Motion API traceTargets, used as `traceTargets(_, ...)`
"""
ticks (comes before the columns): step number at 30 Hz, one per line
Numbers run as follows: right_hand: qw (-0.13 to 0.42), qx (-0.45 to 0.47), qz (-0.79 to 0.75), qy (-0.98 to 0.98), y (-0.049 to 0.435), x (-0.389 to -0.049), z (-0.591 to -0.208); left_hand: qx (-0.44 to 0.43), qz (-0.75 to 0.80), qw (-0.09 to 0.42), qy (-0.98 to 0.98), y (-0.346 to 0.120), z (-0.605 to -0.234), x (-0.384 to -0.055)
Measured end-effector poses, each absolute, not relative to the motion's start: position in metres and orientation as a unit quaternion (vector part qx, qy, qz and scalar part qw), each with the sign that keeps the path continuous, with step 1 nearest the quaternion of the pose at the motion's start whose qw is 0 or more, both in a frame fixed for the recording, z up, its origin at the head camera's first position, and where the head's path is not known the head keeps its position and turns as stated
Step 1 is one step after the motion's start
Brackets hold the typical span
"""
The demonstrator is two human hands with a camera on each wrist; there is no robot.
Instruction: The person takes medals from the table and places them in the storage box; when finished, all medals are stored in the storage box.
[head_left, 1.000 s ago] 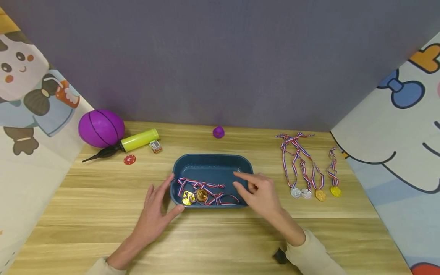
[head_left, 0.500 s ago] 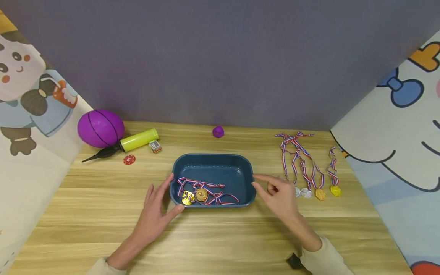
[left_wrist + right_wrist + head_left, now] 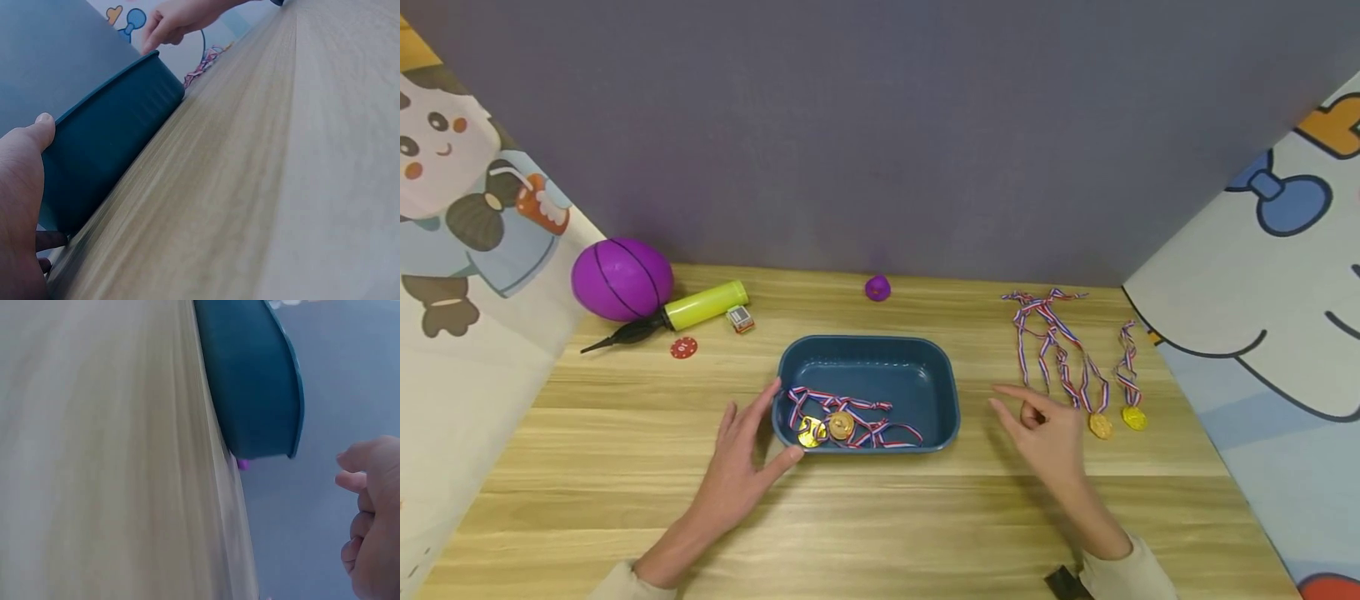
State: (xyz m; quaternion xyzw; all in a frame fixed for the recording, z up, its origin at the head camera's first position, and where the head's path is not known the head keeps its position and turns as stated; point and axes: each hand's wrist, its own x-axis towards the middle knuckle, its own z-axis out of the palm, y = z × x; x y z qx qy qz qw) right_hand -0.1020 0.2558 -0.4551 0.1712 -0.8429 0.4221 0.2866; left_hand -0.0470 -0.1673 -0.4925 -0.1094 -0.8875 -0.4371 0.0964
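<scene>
A dark teal bin [image 3: 865, 379] stands mid-table. My left hand [image 3: 741, 458] rests against its near left corner, thumb at the front rim and spread fingers along the left end; the left wrist view shows the thumb [image 3: 44, 128] on the outer wall. Inside lie two gold-coloured medals [image 3: 841, 426] with tangled striped ribbons [image 3: 842, 401]. My right hand [image 3: 1048, 437] is off the bin's right end, holding nothing, with index finger and thumb extended apart and the other fingers curled. Just beyond it lie a gold medal [image 3: 1101, 426] and a yellow-gold medal [image 3: 1134, 417]; the silver medals are hidden behind this hand.
Back left are a purple ball [image 3: 622, 280], a yellow-green hand pump [image 3: 703, 307], a small box [image 3: 741, 319] and a red chip [image 3: 683, 347]. A small purple object [image 3: 877, 288] sits near the grey back wall [image 3: 880, 150]. Patterned panels flank the table [image 3: 850, 533].
My right hand has moved rightward from over the bin, past its right rim, toward the medals on the table, covering the silver ones. The left hand and the bin have stayed put.
</scene>
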Motion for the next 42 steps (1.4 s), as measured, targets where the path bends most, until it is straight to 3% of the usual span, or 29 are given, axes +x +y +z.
traceTargets(12, 0.257, 0.093, 0.407, -0.872, 0.289, -0.098, -0.458, -0.104, -0.434, 0.088, -0.890, -0.168, -0.494, -0.048)
traceTargets(26, 0.277, 0.074, 0.296, -0.911, 0.323, -0.101, -0.470, -0.108, -0.433, 0.092, -0.890, -0.168, -0.494, -0.048)
traceTargets(42, 0.179, 0.062, 0.222, -0.956, 0.343, -0.091, -0.472, -0.116, -0.436, 0.101, -0.887, -0.167, -0.490, -0.045)
